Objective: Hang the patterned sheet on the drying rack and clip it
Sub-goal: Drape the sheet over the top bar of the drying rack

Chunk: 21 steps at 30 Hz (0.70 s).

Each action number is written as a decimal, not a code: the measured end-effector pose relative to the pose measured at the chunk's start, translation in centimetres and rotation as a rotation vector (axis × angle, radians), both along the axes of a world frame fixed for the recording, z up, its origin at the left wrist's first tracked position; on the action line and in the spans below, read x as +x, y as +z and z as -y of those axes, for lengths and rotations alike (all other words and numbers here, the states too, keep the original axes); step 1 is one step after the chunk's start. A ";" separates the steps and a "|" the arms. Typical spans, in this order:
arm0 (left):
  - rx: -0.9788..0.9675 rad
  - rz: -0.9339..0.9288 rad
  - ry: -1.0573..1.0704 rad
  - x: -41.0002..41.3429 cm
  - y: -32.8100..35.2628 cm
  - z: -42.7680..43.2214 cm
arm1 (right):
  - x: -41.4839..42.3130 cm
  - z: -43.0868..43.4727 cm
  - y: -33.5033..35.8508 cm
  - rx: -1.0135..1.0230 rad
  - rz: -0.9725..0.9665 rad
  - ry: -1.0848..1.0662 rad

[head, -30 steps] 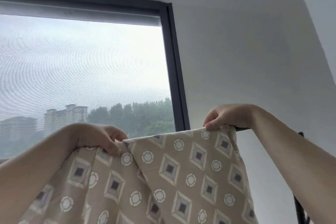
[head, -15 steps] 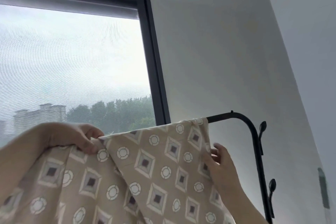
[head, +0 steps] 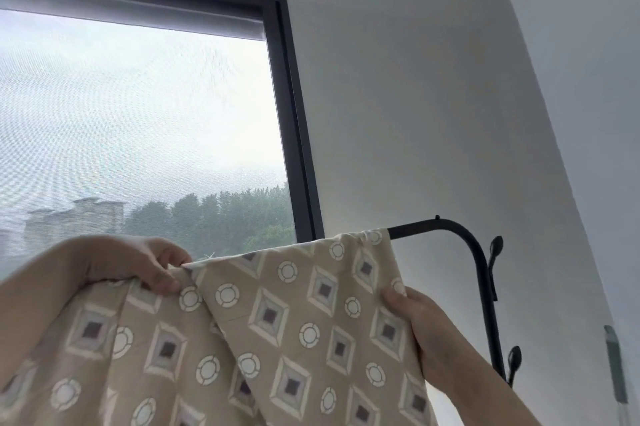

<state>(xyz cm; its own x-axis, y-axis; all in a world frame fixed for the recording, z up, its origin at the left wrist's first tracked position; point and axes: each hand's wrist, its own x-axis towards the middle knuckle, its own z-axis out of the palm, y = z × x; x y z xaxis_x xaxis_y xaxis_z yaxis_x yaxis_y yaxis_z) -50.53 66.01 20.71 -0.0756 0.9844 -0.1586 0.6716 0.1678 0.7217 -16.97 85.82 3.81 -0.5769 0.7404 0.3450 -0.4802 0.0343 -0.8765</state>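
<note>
A beige sheet [head: 277, 328] printed with diamonds and circles hangs over the top bar of a black metal drying rack [head: 478, 259]. Only the rack's curved right corner and upright show; the rest of the bar is under the cloth. My left hand [head: 135, 263] pinches the sheet's top edge at the left, fingers curled round a fold. My right hand [head: 419, 325] grips the sheet's right edge below the bar, thumb on the front of the cloth. No clip is in view.
A large window [head: 138, 135] with a dark frame and insect mesh fills the left. White walls meet in a corner at the right. Two black hooks [head: 497, 247] stick out from the rack's upright. A small grey fitting [head: 614, 366] is on the right wall.
My right hand left the top of the bar and dropped to the sheet's right edge, which it now grips. The view swung right, showing the rack's corner. The left hand keeps its hold.
</note>
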 end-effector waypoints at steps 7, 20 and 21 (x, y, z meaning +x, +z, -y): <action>0.064 -0.054 0.074 0.9 0.1 0.4 | 0.5 -1.4 3.5 0.235 0.007 -0.464; 0.182 -0.055 0.247 1.1 0.2 -0.5 | -4.2 -8.0 16.5 0.820 0.521 -0.784; 0.141 -0.073 0.258 1.0 0.1 -0.7 | -4.4 -8.3 16.3 0.816 0.587 -0.745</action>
<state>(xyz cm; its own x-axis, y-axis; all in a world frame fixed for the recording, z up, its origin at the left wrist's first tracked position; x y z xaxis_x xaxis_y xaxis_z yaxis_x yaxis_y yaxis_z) -49.57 66.71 20.81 -0.3325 0.9431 -0.0065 0.6706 0.2413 0.7015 -21.41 94.13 20.12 -0.3316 0.6443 0.6891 0.3453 0.7627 -0.5469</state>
